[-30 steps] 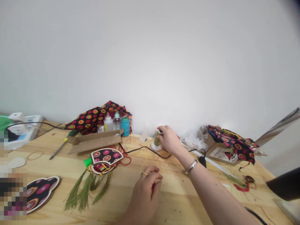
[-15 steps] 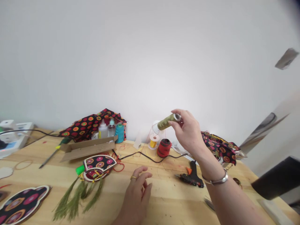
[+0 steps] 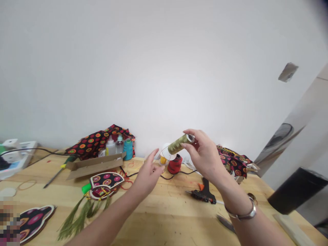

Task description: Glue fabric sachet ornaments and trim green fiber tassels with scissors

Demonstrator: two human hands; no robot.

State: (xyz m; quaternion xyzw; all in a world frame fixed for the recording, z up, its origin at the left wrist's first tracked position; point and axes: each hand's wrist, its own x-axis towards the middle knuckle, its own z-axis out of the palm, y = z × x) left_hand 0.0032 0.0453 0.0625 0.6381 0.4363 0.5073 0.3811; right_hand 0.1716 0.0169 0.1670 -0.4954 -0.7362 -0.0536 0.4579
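Observation:
My right hand grips the end of a spool of olive-green thread, tilted in the air with its white base toward the lower left. Just left of that base is my left hand, fingers apart, thumb and forefinger pointing at the spool. A thin loose strand loops around the white base. Whether the left fingers touch the strand I cannot tell. Behind and below stand a red thread spool and a yellow thread spool, the yellow one partly hidden.
A glue gun lies on the wooden table, scissors nearer me. At left are a patterned ornament with green tassels, a cardboard tray, a screwdriver, bottles and a teal thread cone. A black cable crosses behind.
My left hand has risen from above the table up beside the spool's base. My right hand, still holding the green spool, sits slightly lower and further left in view.

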